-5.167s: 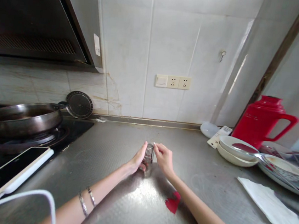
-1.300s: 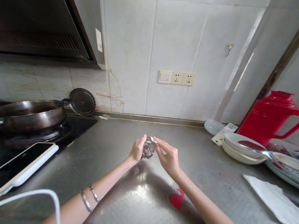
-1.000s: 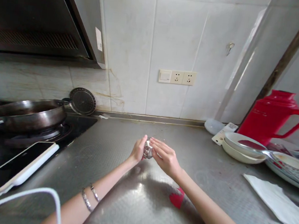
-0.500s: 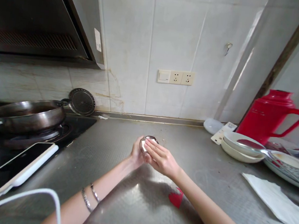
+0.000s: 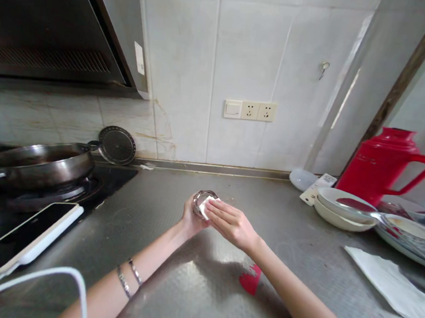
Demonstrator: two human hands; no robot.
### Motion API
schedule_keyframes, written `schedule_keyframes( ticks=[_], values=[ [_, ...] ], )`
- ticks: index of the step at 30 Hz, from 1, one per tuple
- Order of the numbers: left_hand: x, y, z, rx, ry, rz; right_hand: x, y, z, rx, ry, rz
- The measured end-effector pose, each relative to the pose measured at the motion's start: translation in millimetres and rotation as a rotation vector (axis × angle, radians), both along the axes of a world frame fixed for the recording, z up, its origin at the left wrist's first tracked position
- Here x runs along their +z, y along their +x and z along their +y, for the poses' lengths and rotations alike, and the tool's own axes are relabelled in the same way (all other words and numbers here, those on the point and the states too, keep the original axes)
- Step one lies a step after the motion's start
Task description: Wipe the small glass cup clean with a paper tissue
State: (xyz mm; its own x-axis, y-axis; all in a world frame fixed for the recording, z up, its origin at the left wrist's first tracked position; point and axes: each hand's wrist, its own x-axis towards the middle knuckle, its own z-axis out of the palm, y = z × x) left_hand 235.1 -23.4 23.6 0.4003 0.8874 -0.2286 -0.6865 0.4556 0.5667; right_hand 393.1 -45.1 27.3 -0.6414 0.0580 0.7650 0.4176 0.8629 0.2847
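My left hand (image 5: pixel 189 221) is wrapped round a small round glass-like cup (image 5: pixel 199 198), its shiny rim facing up towards me. Folded white tissue (image 5: pixel 203 209) lies against the cup's mouth. Fingers of my right hand (image 5: pixel 233 225) are pressed together on the tissue, at the right side of the rim. Both hands are above the metal counter (image 5: pixel 197 299), close to each other. The cup's lower part is hidden by my left hand.
On the left are a phone (image 5: pixel 17 240) with a white cable (image 5: pixel 67 270), and a pan (image 5: pixel 45 161) on the stove. To the right stand a red thermos (image 5: pixel 381 164) and stacked bowls (image 5: pixel 343 216), with a white paper sheet (image 5: pixel 389 284) in front.
My left hand and the cup have shifted slightly left. The tissue under my right fingers now sits towards the cup's right side, so more of the cup's mouth shows.
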Motion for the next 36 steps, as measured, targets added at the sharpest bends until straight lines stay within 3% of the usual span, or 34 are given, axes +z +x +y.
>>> schedule_keyframes(
  ticks=[7,12,20,27,32,36],
  values=[
    [-0.9,-1,8,0.039,-0.056,-0.006,3.3,7,6,0.035,0.012,0.035],
    [-0.3,-1,9,-0.016,-0.029,-0.01,5.6,9,6,0.028,0.023,0.1],
    [-5.7,0,11,0.035,-0.005,0.115,-9.9,1,8,-0.054,-0.025,0.257],
    [-4.3,9,3,-0.073,0.173,0.221,-17.1,-4,11,-0.078,-0.124,0.376],
    [-10.1,12,2,-0.121,0.289,0.3,-18.6,-5,9,-0.035,-0.131,0.344],
    [-18.2,14,3,-0.105,0.271,0.344,-17.9,-8,7,0.005,-0.126,0.246]
  ],
)
